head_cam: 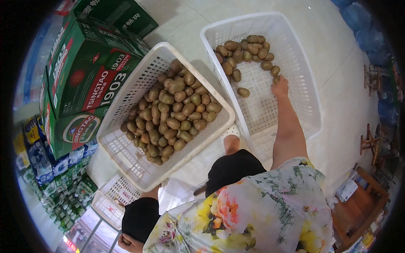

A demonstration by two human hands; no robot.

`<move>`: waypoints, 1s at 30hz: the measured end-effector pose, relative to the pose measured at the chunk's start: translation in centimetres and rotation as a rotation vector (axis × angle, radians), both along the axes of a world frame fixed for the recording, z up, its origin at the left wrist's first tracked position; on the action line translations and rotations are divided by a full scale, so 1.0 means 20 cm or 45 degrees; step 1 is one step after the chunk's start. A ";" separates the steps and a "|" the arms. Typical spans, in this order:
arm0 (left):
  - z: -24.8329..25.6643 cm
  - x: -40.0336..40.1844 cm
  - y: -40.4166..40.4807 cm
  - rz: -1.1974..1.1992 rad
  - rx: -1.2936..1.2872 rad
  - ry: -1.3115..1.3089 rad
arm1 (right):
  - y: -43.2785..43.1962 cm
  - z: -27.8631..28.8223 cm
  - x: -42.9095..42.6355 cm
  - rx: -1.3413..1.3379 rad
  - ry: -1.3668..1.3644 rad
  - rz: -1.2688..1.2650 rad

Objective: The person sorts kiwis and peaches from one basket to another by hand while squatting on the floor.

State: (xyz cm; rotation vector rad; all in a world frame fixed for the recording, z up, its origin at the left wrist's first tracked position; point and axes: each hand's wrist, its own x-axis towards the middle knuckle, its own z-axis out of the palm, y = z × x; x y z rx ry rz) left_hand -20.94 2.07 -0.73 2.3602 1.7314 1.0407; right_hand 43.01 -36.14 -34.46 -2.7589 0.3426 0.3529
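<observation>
My right hand (280,87) reaches down into a white plastic crate (286,28) on the right, its fingers on a kiwifruit (277,79). Several more kiwifruit (247,56) lie in a curve toward that crate's far end, and a single kiwifruit (243,92) lies apart near its left wall. A second white crate (229,115), tilted beside my legs, holds a large heap of brown kiwifruit (173,123). My left hand (131,243) rests by my left knee with curled fingers; whether anything is inside them is hidden.
Stacked green Tsingtao beer cartons (95,85) stand against the left crate. Behind them are packed bottles (61,196). A smaller white basket (109,202) sits at lower left. Wooden stools (370,144) and a wooden chair (360,205) stand right; blue water jugs (357,19) line the far right.
</observation>
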 end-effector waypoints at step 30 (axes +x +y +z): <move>0.04 0.23 -0.06 0.053 -0.013 0.388 | 0.24 -0.17 0.28 0.092 0.155 -0.311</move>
